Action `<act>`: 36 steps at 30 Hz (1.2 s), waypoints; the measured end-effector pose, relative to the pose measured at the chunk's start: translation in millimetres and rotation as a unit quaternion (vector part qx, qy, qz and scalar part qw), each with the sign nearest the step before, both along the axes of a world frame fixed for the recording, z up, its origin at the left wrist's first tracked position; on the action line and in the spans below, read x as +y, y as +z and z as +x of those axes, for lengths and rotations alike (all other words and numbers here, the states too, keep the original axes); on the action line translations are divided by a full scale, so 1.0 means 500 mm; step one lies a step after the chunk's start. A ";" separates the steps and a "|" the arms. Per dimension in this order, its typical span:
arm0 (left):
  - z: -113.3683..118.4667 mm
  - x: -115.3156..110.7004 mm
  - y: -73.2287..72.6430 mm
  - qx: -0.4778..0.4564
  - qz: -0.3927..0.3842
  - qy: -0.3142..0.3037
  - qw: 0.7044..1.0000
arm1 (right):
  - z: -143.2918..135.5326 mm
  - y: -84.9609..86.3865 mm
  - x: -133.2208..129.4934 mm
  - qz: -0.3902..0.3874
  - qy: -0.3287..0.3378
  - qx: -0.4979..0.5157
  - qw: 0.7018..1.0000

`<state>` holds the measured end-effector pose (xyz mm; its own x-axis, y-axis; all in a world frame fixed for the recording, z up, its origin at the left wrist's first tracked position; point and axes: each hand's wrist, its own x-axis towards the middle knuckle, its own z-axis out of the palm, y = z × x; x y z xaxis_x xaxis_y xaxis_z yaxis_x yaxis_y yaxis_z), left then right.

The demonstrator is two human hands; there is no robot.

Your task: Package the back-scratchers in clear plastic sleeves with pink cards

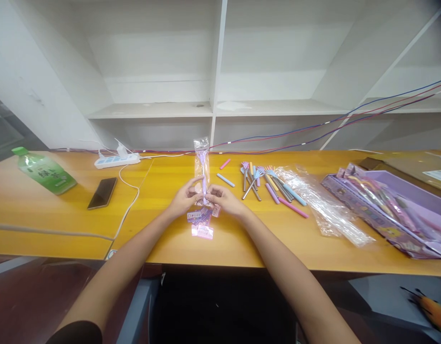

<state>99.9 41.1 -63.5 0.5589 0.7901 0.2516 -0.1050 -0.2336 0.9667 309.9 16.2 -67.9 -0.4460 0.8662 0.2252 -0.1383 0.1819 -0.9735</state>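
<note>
Between my two hands is a clear plastic bag (201, 145) with a purple hand-shaped back scratcher (203, 165) inside it. My left hand (186, 196) pinches the bag's lower left side, and my right hand (222, 197) pinches its lower right side. Just below the bag lie several small printed cards (205, 231) in purple and pink. To the right of my right hand is a pile of hand-shaped back scratchers (258, 176) with metal rods and coloured handles. A loose blue tube (225, 180) and a pink tube (225, 164) lie nearer to it.
A stack of clear bags (324, 210) lies right of the pile, beside a purple box (421, 191) holding bagged pieces. On the left are a green bottle (45, 169), a phone (102, 193) and a white power strip (116, 161) with its cable. Wires (278, 136) run along the back.
</note>
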 end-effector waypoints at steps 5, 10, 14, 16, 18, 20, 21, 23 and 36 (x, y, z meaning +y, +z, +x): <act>-0.004 0.013 0.000 -0.070 0.021 0.098 0.992 | 0.006 0.000 -0.010 -0.057 0.120 -0.046 0.990; -0.009 0.024 -0.004 -0.100 0.003 0.176 0.979 | -0.001 0.008 -0.026 -0.075 0.231 -0.121 0.962; -0.005 0.010 0.008 -0.085 -0.045 0.130 0.987 | -0.007 0.013 -0.023 -0.046 0.088 -0.112 0.989; 0.000 -0.002 0.014 -0.073 -0.058 0.081 0.992 | -0.006 0.011 -0.013 -0.018 -0.056 -0.052 0.997; 0.004 -0.014 0.018 -0.056 -0.069 0.041 0.995 | -0.001 0.007 -0.002 0.034 -0.173 -0.002 0.984; 0.007 -0.024 0.019 -0.036 -0.078 0.022 0.996 | 0.005 0.004 0.006 0.094 -0.244 0.007 0.965; 0.007 -0.028 0.019 -0.024 -0.081 0.018 0.996 | 0.008 0.003 0.009 0.122 -0.263 -0.007 0.957; 0.007 -0.033 0.016 0.007 -0.082 0.018 0.996 | 0.012 0.003 0.009 0.169 -0.277 -0.057 0.944; 0.007 0.002 -0.003 -0.024 -0.043 0.140 0.989 | -0.003 -0.016 0.009 0.195 -0.216 -0.147 0.945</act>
